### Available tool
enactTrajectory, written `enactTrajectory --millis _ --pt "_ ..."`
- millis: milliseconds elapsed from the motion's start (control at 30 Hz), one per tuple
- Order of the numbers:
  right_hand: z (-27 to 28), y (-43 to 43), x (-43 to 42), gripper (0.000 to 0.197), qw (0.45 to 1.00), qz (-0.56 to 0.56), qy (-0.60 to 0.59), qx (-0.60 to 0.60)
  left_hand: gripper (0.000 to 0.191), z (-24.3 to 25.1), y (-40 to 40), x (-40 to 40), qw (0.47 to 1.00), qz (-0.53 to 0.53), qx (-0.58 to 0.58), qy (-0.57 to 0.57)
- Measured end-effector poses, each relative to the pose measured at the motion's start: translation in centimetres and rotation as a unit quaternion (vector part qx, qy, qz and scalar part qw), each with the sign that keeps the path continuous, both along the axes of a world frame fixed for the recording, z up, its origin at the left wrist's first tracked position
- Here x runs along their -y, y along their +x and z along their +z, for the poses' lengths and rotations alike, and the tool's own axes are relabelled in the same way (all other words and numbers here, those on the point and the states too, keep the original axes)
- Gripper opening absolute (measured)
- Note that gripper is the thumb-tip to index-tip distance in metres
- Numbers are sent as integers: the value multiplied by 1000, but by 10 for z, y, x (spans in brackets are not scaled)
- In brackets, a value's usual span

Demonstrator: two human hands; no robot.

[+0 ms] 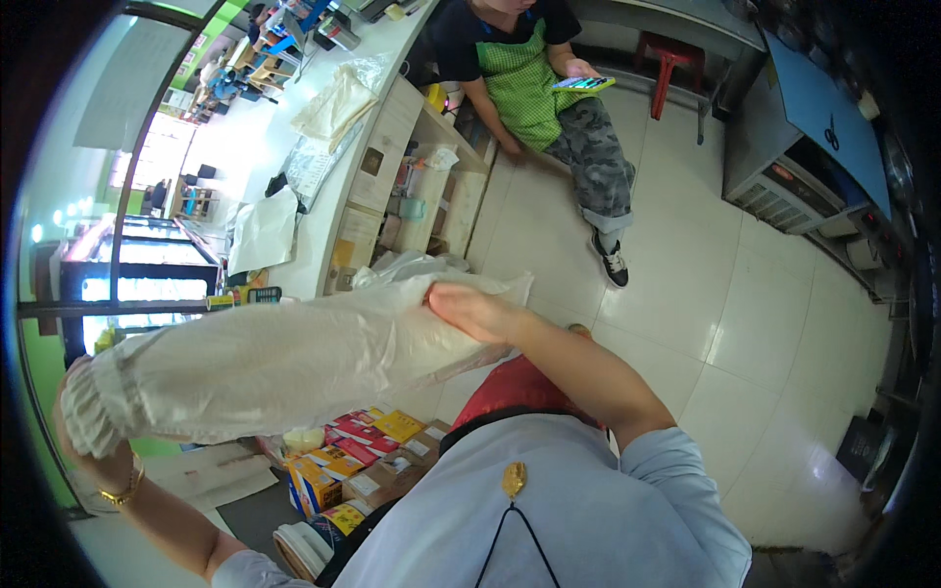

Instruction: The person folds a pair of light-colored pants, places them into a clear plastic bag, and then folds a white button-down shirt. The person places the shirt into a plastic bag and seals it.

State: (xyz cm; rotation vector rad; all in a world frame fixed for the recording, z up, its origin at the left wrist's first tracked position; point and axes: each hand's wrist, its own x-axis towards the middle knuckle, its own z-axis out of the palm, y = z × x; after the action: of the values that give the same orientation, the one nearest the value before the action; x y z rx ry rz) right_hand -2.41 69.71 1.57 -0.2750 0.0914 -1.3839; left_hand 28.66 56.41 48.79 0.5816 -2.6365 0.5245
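A long, pale, translucent bundle of thin plastic or cloth (265, 360) is stretched out in front of me, with gathered ruffles at its left end. My left hand (84, 441) is at that ruffled end, largely hidden behind it, a gold bracelet on the wrist; its fingers cannot be made out. My right hand (467, 309) lies against the other end, its fingertips partly tucked into the material near the loose, crumpled edge.
A white counter (312, 250) with folded pale cloths (338, 103) runs along the left. Below it stand open shelves (434, 198). A seated person in a green checked apron (514, 88) holds a phone. Cartons (367, 456) are stacked at lower left; a red stool (665, 66) stands beyond.
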Motion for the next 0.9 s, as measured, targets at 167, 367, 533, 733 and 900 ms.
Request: enactTrajectory --millis 167,367,533,733,900 --pt "23 -52 7 40 954 -99 36 -280 28 -25 -52 -12 991 7 117 61" --pt "72 -110 -12 55 855 -213 17 -472 26 -74 -66 -5 979 54 40 193" --pt "118 -124 -5 26 612 -265 -12 -745 29 -74 -52 14 964 92 19 248" --pt "156 -132 6 21 519 -286 -9 -806 39 -69 -42 21 931 78 -28 354" --pt "153 -134 15 22 472 -313 -72 -821 49 -68 -32 22 926 125 -14 355"
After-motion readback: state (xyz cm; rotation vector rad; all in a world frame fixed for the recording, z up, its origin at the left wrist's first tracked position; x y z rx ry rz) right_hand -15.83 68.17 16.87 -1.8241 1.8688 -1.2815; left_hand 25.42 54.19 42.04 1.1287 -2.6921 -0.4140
